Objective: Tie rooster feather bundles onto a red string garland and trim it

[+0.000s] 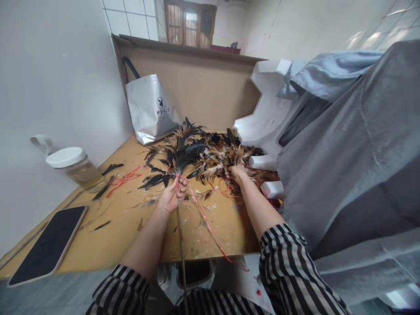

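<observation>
My left hand (170, 196) is closed around a thin stick (181, 245), just below the bunch of dark and brown feathers (180, 151) at its far end. Red string (206, 221) circles the base of that bunch and trails over the table's front edge. To the right, my right hand (237, 173) reaches into a heap of brown and black feathers (213, 158). Its fingers are curled onto feathers there, with the fingertips partly hidden among them.
On the left stand a white-lidded jar (87, 173) and a phone (49, 245). Loose red strings (123, 180) and stray feathers lie on the table (131, 236). Behind are a silver bag (149, 109) and a cardboard panel (210, 87). White foam (265, 113) and grey cloth (354, 144) border the right.
</observation>
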